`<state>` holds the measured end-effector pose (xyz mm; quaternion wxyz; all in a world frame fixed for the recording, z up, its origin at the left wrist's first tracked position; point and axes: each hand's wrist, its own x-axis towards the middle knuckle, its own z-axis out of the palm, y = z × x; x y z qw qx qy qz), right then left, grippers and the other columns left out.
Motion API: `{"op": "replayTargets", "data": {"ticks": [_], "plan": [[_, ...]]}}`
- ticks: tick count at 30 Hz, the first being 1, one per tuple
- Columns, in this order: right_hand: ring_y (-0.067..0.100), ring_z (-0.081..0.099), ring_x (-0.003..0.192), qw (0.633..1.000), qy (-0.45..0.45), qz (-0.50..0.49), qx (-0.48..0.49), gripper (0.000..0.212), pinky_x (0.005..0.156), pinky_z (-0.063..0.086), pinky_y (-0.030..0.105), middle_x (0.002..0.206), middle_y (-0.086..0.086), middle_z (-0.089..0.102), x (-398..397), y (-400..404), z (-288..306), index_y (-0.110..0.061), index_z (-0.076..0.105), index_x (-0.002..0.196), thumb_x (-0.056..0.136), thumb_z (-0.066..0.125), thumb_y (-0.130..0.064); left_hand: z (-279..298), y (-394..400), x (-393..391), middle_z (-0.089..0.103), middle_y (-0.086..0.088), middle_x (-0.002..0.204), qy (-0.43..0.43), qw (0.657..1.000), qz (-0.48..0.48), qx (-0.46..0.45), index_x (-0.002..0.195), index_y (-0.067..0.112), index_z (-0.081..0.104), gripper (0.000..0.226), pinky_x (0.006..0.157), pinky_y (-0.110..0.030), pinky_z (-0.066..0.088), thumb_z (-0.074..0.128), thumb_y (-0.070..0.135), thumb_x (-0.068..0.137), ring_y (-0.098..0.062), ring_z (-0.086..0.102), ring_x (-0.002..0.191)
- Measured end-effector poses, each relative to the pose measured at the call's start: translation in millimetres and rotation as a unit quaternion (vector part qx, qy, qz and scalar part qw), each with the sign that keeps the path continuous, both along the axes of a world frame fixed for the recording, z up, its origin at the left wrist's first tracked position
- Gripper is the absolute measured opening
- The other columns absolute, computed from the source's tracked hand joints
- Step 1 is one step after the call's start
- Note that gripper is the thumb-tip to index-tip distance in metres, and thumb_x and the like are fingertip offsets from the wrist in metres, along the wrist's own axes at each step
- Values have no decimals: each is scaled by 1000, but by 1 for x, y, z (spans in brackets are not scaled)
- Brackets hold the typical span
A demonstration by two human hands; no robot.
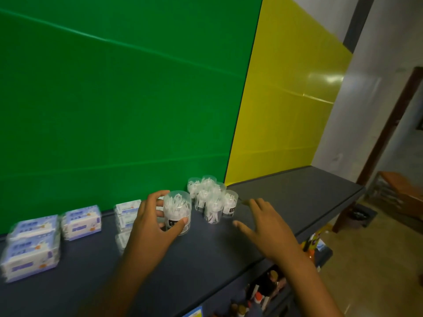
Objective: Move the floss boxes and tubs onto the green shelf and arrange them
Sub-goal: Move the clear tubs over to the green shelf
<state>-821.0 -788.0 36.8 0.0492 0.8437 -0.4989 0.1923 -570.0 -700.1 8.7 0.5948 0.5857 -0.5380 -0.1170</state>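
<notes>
Tub (177,212) of floss picks stands on the dark shelf (286,197) below the green panel (114,99), gripped by the left hand (153,227). Right hand (265,227) hovers spread at three o'clock. More tubs (211,199) cluster at one o'clock; floss boxes (81,223) at nine. Labels blur unreadably. Yellow panel (286,110) beyond.

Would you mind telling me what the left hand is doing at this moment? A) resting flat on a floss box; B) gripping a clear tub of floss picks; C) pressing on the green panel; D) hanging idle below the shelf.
B: the left hand has its fingers and thumb curled round the clear tub standing upright on the dark shelf, while the right hand hovers open beside it.
</notes>
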Motion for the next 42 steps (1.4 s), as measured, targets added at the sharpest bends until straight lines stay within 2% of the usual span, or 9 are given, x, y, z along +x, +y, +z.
{"op": "replayTargets", "data": {"ticks": [4,11,17,19,22,29,33,38,42], "plan": [[24,45,120,1000,5,9,-8,62,96,45,35,130,3,47,-11,-32,-1,-18,44,135,93,44,-63,2,-22,-16,51,5,125,-15,999,23,19,129,29,42,68,76,-19,48,80,27,73,-3,57,98],[22,46,119,996,6,88,8,58,93,43,34,128,1,47,-22,-81,-4,-19,43,134,94,46,-61,-5,-45,-58,50,7,121,-26,994,89,58,128,29,40,70,83,-35,56,81,28,71,-12,57,97],[22,44,124,987,-1,159,7,59,99,43,35,136,2,45,-37,-124,-2,-20,43,137,94,46,-60,-19,-67,-102,49,7,113,-15,987,148,58,115,30,42,66,64,-6,44,85,20,67,9,49,85],[21,44,125,984,-6,180,14,60,99,43,34,137,2,45,-38,-133,-6,-20,42,138,94,46,-60,-28,-73,-112,48,9,114,-15,984,162,69,114,30,43,64,66,-6,43,85,21,67,9,49,88],[19,44,127,975,-19,218,39,59,101,43,34,138,-1,45,-37,-142,-17,-24,41,140,94,48,-59,-41,-81,-126,47,10,112,-31,978,187,86,111,32,42,61,73,-10,40,84,23,68,-5,51,96],[15,44,124,964,-48,253,66,52,97,41,31,134,-3,48,-45,-153,-25,-26,44,137,94,51,-55,-61,-102,-152,47,8,116,-50,970,208,116,119,28,44,59,83,-18,39,79,31,73,-6,49,104],[16,42,126,965,-43,252,64,52,99,39,30,138,-1,45,-56,-160,-23,-25,43,137,95,49,-55,-63,-109,-161,45,9,117,-58,971,208,105,124,27,44,60,79,-3,35,77,30,75,-2,46,104],[16,45,123,961,-66,264,52,52,97,41,30,135,-2,47,-63,-167,-21,-23,45,135,94,51,-54,-62,-111,-167,43,9,118,-66,967,218,113,128,28,42,62,79,-8,35,76,32,77,-4,48,106],[17,44,124,957,-73,275,54,52,97,41,31,136,-1,46,-62,-165,-20,-23,44,136,94,52,-53,-60,-98,-161,40,8,128,-92,964,194,158,136,27,35,70,96,-11,35,74,40,79,-5,45,117]]}}
